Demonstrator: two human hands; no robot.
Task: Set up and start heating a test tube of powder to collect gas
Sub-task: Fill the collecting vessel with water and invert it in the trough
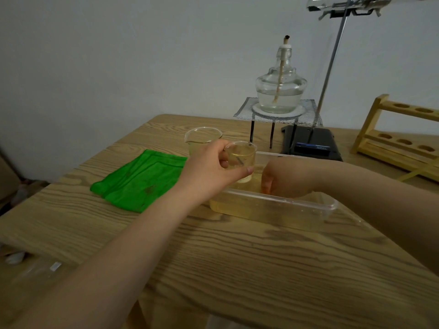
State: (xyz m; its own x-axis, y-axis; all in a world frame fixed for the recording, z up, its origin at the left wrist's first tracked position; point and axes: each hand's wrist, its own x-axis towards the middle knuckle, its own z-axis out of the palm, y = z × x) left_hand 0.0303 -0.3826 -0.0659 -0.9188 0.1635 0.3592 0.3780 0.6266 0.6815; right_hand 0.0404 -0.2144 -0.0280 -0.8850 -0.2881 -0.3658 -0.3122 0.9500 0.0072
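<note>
Left hand (211,165): curled round a small clear glass beaker (241,160), thumb on the near wall, fingers on the far wall; beaker held over the left end of a clear rectangular plastic trough (308,210) of yellowish water, base apparently at or just under the surface. Beaker long axis close to upright, mouth up. Right hand (278,181): lowered inside the trough just right of the beaker, fingers hidden below the rim; grip state not determinable.

Governing relation for the next move: beaker directly between both hands, left hand carrying it, right hand nearest its lower end. Judged step: filling or inverting the beaker under water as gas collector.

Clear glass test tube (316,3): clamped near horizontal at the top of a grey metal retort stand (332,62), well beyond and above the right hand. Clear glass spirit lamp (281,91), wick uncapped and unlit, on a wire-gauze tripod (278,112) beyond both hands.

Count: beakers, two, the second clear glass beaker (202,138) just beyond the left hand; trough, one; lamp, one; tripod, one; stand, one; green folded cloth (140,181), one, left of the left hand; wooden tube rack (399,134), one, far right; wooden bench (237,257), one
</note>
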